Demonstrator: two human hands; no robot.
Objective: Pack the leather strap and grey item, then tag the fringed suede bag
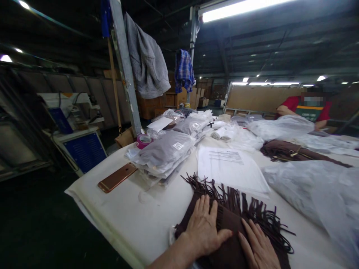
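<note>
A dark brown fringed scarf [238, 216] lies folded on the white table [140, 220] near its front edge, its tassels spread toward the far side. My left hand [203, 226] rests flat on the scarf with fingers stretched out. My right hand [259, 246] lies flat beside it on the same scarf, fingers extended. Neither hand grips anything.
A stack of bagged grey garments [165, 155], a gold phone [117, 177], a roll of pink tape [143, 141], a printed sheet [228, 166], another brown scarf [291, 151] and clear plastic bags [314, 194] lie on the table. A person in red [305, 106] works at the far right.
</note>
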